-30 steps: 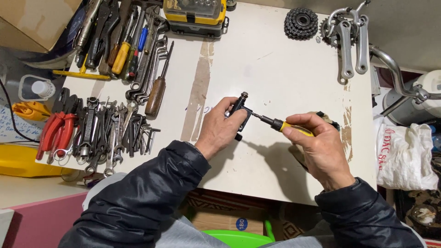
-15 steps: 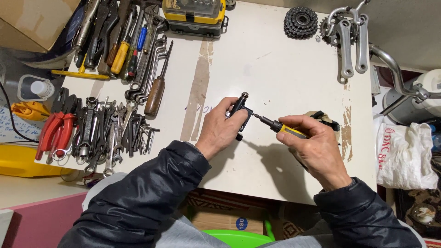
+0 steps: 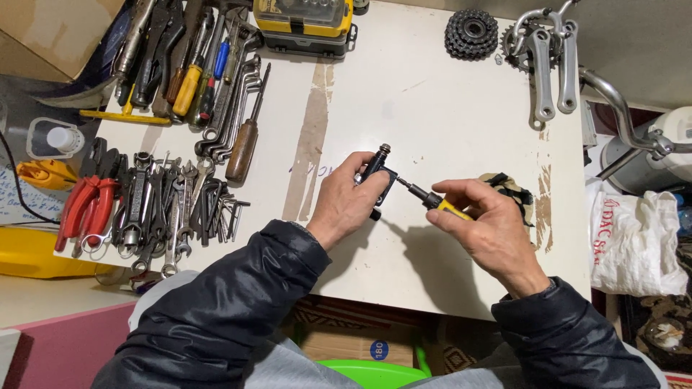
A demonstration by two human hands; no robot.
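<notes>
Turning the yellow screwdriver (image 3: 432,202), our right hand (image 3: 484,227) has rolled over it, fingers wrapped tight. Our left hand (image 3: 350,202) still grips the small black part (image 3: 378,175) on the white table (image 3: 432,108), so we keep working.

white worktable (image 3: 447,94) | pink cabinet (image 3: 65,338) | evenly lit

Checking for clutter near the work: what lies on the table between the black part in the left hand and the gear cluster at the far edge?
Nothing: the head view shows bare white table between black part and gear cluster.
</notes>
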